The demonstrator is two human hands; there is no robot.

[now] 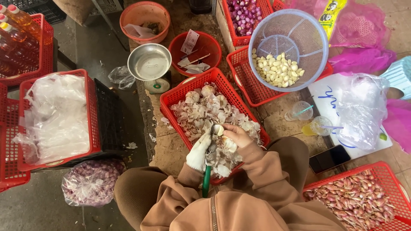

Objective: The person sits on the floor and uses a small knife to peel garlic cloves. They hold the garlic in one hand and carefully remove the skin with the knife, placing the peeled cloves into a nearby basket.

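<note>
My left hand, in a white glove, grips a green-handled knife whose blade points up toward a garlic clove. My right hand is bare and holds garlic: one clove at the fingertips against the blade, more tucked in the palm. Both hands hover over a red plastic basket filled with papery garlic skins and a few whole garlic bulbs at its far end. A pale blue round basket tilted at the upper right holds peeled garlic cloves.
A metal scale pan and a red bowl with paper scraps sit beyond. Red crates hold plastic bags, purple shallots and pink shallots. Two drink cups, a phone and oil bottles are around.
</note>
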